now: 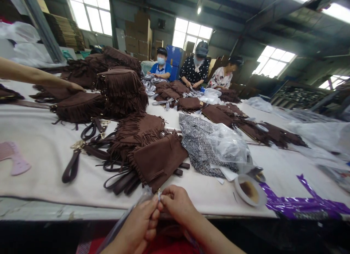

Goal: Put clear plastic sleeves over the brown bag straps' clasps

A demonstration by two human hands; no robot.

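Just past the table's front edge, my left hand point(143, 219) is closed on a long strip in clear, greyish plastic point(120, 220), which runs down beside my forearm. Close against it, my right hand point(179, 203) pinches a small pale piece with a gold-coloured bit point(159, 193); its exact kind is too small to make out. Right beyond my fingertips lies a brown fringed pouch point(158, 159), its lower corner near them. Another fringed pouch point(139, 128) lies behind it. Dark brown wrist straps point(72, 166) with gold clasps spread out to the left.
Stacked fringed bags point(120, 82) rise at the back left, where another person's arm point(41, 75) reaches in. A patterned cloth point(197, 144) with crumpled plastic, a bowl of brown liquid point(250, 192), purple packaging point(303, 203) and a pink comb point(15, 157) lie around. Several people work across the table.
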